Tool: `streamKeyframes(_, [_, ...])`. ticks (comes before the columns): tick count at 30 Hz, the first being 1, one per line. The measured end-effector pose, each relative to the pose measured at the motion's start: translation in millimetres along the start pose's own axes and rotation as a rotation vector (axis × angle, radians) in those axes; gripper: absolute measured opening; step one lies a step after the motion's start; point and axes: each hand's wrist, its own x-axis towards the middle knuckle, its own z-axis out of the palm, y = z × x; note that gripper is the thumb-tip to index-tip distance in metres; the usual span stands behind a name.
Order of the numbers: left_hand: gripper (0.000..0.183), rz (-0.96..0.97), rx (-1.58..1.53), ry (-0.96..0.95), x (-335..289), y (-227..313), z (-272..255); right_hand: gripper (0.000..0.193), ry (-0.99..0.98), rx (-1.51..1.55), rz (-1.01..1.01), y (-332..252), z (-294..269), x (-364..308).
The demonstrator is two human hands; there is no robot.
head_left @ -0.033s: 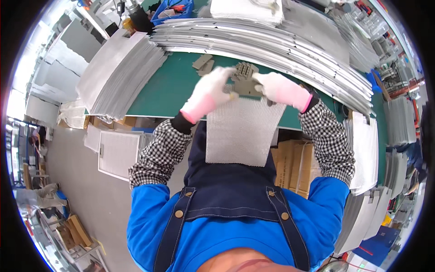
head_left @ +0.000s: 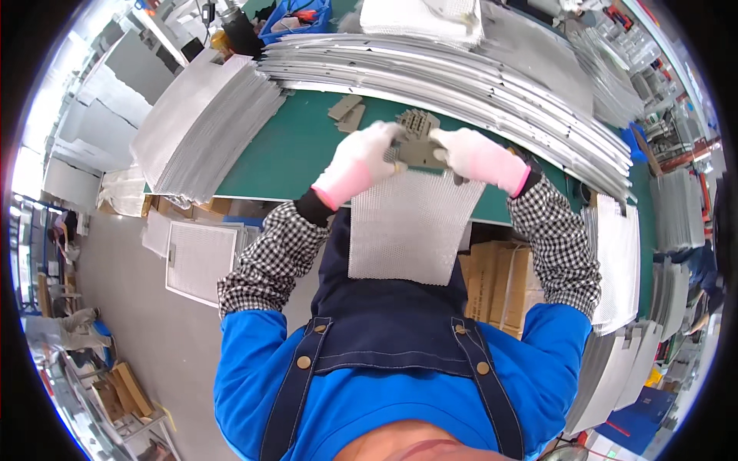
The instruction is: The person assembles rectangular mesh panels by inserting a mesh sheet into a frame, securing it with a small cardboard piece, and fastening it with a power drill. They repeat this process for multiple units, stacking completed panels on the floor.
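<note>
A silvery mesh sheet [head_left: 407, 230] hangs over the table's near edge and in front of my apron. My left hand [head_left: 365, 160], in a white and pink glove, has its fingers curled at the sheet's upper left edge. At the upper right corner, my right hand [head_left: 475, 157], gloved alike, pinches the sheet with thumb and fingers. Just beyond the sheet, between my hands, lies a flat grey-beige plate [head_left: 421, 156]. A cluster of small grey-beige pieces [head_left: 417, 123] sits at its far end. The fingertips of both hands are partly hidden.
Long silvery frame strips [head_left: 461, 73] are stacked along the back of the green table [head_left: 269, 146]. Mesh panels [head_left: 207, 123] form a tall pile at left. Loose grey-beige pieces [head_left: 347, 111] lie beyond my left hand. Cardboard boxes [head_left: 500, 280] stand under the table.
My left hand has come slightly nearer to me and to the right, toward the sheet's upper edge. My right hand has barely shifted, and the sheet hangs almost as before.
</note>
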Motion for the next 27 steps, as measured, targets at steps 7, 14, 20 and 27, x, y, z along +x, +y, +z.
streamKeyframes(7, [0.045,-0.093,0.036,-0.074,16.1,-10.6,2.5,0.039,-0.042,0.385,0.117,18.3,-8.9,6.1])
streamKeyframes(14, [0.046,-0.154,-0.005,-0.091,21.3,-23.7,7.7,0.037,-0.17,0.264,0.14,15.5,-20.4,23.3])
streamKeyframes(20, [0.043,-0.174,-0.041,-0.116,27.1,-21.1,7.9,0.04,-0.171,-0.391,0.04,11.7,-22.1,47.6])
streamKeyframes(27, [0.032,-0.104,-0.222,0.098,17.3,-44.1,21.2,0.056,0.001,0.045,0.017,48.7,-6.3,35.4])
